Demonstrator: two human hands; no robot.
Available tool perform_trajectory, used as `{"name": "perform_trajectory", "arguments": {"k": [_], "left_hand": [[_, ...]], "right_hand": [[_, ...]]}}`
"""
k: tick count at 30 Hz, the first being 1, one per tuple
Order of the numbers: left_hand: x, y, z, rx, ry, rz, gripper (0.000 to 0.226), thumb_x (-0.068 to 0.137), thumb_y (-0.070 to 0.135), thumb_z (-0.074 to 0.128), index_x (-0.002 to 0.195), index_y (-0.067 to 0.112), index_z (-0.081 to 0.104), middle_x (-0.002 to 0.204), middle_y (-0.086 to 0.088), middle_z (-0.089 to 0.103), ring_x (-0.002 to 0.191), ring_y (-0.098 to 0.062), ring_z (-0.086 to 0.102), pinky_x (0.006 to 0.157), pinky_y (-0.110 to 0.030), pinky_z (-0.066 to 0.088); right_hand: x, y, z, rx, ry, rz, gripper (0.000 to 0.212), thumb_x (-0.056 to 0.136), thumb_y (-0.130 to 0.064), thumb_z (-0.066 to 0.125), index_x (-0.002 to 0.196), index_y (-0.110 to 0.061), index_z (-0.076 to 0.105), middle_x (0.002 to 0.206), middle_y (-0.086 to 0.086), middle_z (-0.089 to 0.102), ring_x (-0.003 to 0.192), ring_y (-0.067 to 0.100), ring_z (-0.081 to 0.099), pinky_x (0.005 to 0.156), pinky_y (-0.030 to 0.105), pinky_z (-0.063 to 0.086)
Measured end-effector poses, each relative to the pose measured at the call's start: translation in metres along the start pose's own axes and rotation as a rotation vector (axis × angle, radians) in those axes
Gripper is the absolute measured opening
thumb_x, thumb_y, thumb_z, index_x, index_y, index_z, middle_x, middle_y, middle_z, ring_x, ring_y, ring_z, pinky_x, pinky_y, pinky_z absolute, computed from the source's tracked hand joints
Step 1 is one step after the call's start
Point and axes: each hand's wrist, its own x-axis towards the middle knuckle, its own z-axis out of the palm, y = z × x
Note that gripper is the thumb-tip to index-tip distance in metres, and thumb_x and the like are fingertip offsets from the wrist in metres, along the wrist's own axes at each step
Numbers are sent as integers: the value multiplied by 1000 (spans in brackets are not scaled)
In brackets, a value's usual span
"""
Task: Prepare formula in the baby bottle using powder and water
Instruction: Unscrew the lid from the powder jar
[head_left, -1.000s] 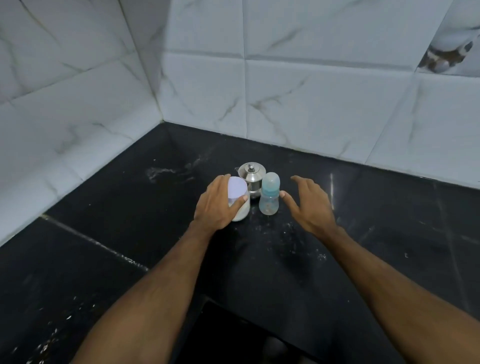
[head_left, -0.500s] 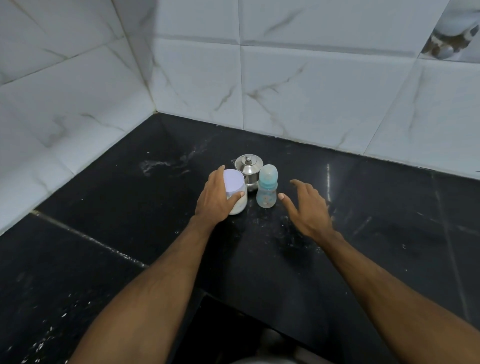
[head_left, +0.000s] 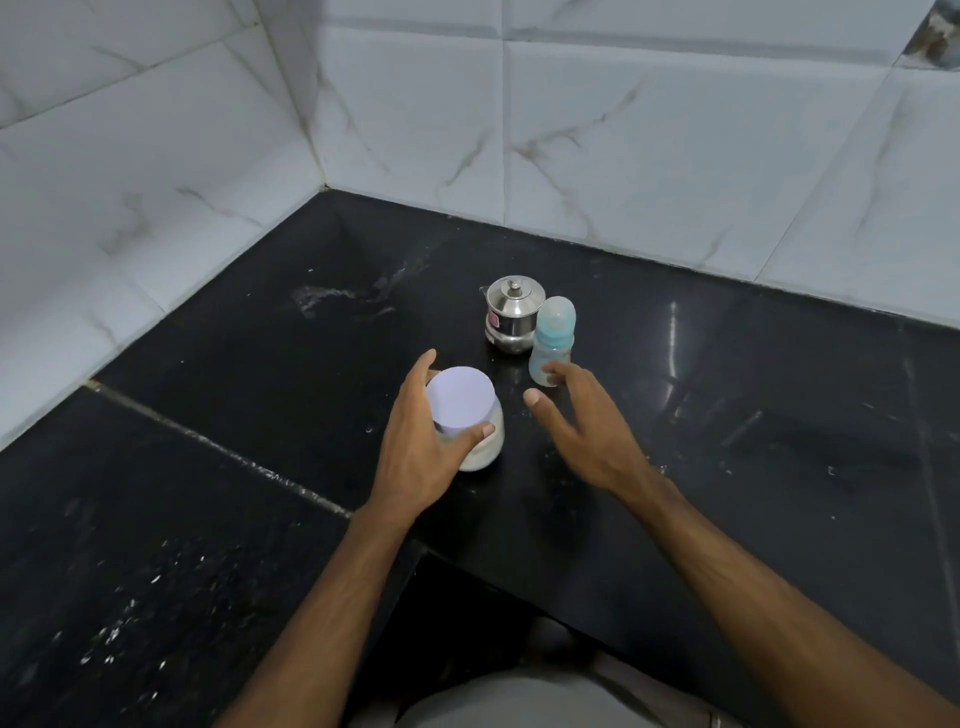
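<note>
Left hand (head_left: 415, 457) grips jar (head_left: 470, 421), now pulled nearer, apart from bottle (head_left: 552, 340) and pot (head_left: 511, 314). Right hand (head_left: 587, 426) spread, empty. Opening powder likely next.

a black stone counter (head_left: 753, 415) runs into a corner of white marbled wall tiles (head_left: 649, 135). near the middle of the counter, toward its back edge, a small steel pot (head_left: 511, 314) with a knobbed lid stands upright, and a baby bottle (head_left: 551, 338) with a pale blue cap stands just beside it on the right. closer to the front edge, the left hand (head_left: 421, 441) grips a jar (head_left: 467, 415) of white powder with a pale flat lid, thumb on the near side, fingers round the far side. the right hand (head_left: 582, 421) hovers with fingers spread, its fingertips at the base of the bottle; contact cannot be told. white specks dot the counter at the front left.
</note>
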Motion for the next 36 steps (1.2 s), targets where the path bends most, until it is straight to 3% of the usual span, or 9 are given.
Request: {"name": "perform_trajectory", "arguments": {"k": [3, 8, 11, 15, 19, 24, 28, 32, 36], "left_hand": [[-22, -8, 0, -10, 12, -13, 102, 69, 42, 84, 148, 34, 20, 143, 6, 42, 132, -11, 38, 103, -28, 34], [-37, -18, -3, -32, 20, -20, 94, 70, 60, 71, 145, 41, 18, 143, 7, 43, 129, -14, 42, 102, -40, 45], [-39, -21, -5, -32, 24, 2, 85, 80, 46, 70, 146, 41, 16, 140, 7, 45, 125, -13, 47, 99, -43, 48], [-42, -26, -5, -70, 1, -35, 95, 73, 56, 67, 149, 35, 16, 144, 8, 40, 129, -9, 42, 100, -28, 43], [-49, -29, 7, -154, 15, -152, 107, 68, 36, 84, 151, 29, 17, 149, 12, 31, 132, -1, 32, 93, -6, 32], [-48, -31, 28, -203, 92, -262, 104, 58, 47, 89, 142, 34, 28, 142, 10, 46, 128, -7, 46, 106, -35, 45], [-37, -33, 20, -209, 79, -250, 88, 58, 43, 90, 127, 40, 36, 131, 15, 52, 112, 3, 53, 91, -19, 48], [-26, -43, 3, -160, 19, -195, 97, 56, 43, 91, 136, 34, 37, 130, 16, 52, 117, -2, 53, 92, -26, 50], [-20, -45, -8, -160, -28, -201, 96, 57, 36, 92, 133, 41, 34, 123, 23, 50, 108, 14, 48, 80, -9, 42]], "right_hand": [[-10, -16, 13, 35, -90, -72, 63, 89, -61, 51, 138, -22, 43, 136, -5, 51, 122, 6, 48, 104, 38, 44], [-13, -41, 32, -41, -223, -173, 79, 82, -70, 54, 145, -25, 35, 145, -7, 42, 130, 9, 42, 109, 39, 39], [-9, -52, 39, -112, -272, -223, 82, 81, -67, 60, 146, -26, 31, 148, -8, 38, 130, 11, 41, 108, 35, 36], [-5, -60, 43, -214, -318, -275, 85, 82, -60, 65, 149, -25, 28, 151, -6, 35, 133, 14, 38, 109, 36, 33], [0, -68, 39, -326, -382, -235, 89, 81, -60, 66, 151, -28, 22, 155, -5, 30, 138, 17, 32, 114, 39, 28], [6, -77, 41, -498, -388, -293, 92, 77, -65, 65, 150, -28, 23, 149, -4, 35, 133, 18, 37, 111, 40, 32], [13, -84, 45, -531, -341, -338, 91, 77, -64, 65, 149, -25, 25, 144, -1, 41, 129, 20, 41, 107, 38, 35], [21, -91, 49, -544, -321, -349, 91, 78, -64, 65, 149, -22, 27, 141, 1, 44, 126, 21, 44, 104, 37, 37], [29, -97, 56, -606, -347, -358, 86, 79, -65, 62, 144, -17, 33, 137, 4, 45, 121, 22, 46, 100, 37, 40]]}}
